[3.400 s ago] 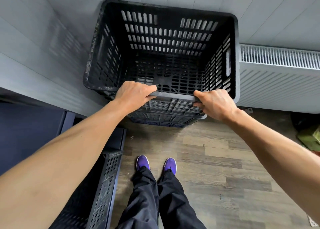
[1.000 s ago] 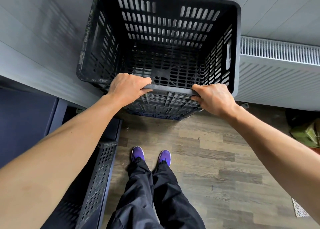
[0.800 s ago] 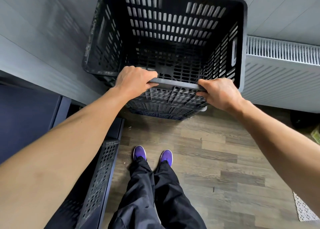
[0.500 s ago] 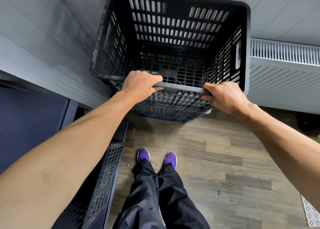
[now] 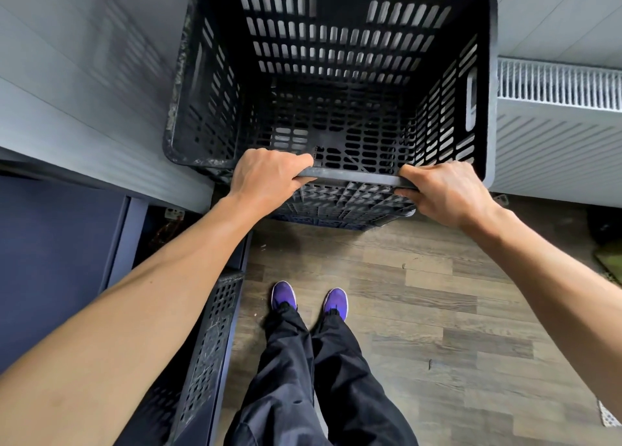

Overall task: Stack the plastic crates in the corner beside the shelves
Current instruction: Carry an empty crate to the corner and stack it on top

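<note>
Barely anything has shifted, just a small nudge of the top crate (image 5: 336,85). Left hand (image 5: 266,179) and right hand (image 5: 444,193) both clamp its near rim. It sits on the corner stack, so placing looks nearly done; another crate (image 5: 208,344) waits by the shelves.

Black slotted plastic crate (image 5: 336,75): matt, scuffed rim upper left. Floor (image 5: 437,311): wood-look planks, matt. White ribbed metal radiator (image 5: 555,135), smooth.
</note>
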Demonstrator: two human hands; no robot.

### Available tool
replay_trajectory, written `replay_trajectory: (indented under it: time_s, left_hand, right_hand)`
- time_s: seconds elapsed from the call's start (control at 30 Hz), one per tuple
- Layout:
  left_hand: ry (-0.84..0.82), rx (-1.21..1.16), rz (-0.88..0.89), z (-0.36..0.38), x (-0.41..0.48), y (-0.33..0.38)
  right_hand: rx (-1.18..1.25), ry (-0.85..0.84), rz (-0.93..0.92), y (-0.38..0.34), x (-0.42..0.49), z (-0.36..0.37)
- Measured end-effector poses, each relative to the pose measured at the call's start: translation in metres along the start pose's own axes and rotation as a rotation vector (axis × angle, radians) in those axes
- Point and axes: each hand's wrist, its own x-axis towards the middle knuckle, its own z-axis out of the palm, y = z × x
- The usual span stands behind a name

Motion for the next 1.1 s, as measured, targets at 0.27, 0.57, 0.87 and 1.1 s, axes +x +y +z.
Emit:
replay_trajectory:
  time_s: [0.27, 0.57, 0.87, 1.1]
  left_hand:
    - [0.040, -0.008, 0.027, -0.003, 0.001, 0.000]
    - [0.054, -0.018, -0.016, -0.001, 0.008, 0.014]
    - [-0.103, -0.089, -0.074, -0.005, 0.013, 0.015]
    - [-0.136, -0.130, -0.129, -0.017, -0.032, -0.067]
  right_hand:
    - [0.000, -0.006, 0.001, -0.002, 0.002, -0.004]
    - [-0.041, 0.070, 0.060, 0.006, 0.000, -0.005]
    - [-0.070, 0.032, 0.084, 0.005, 0.000, -0.011]
    - [-0.088, 0.037, 0.076, 0.000, 0.000, -0.013]
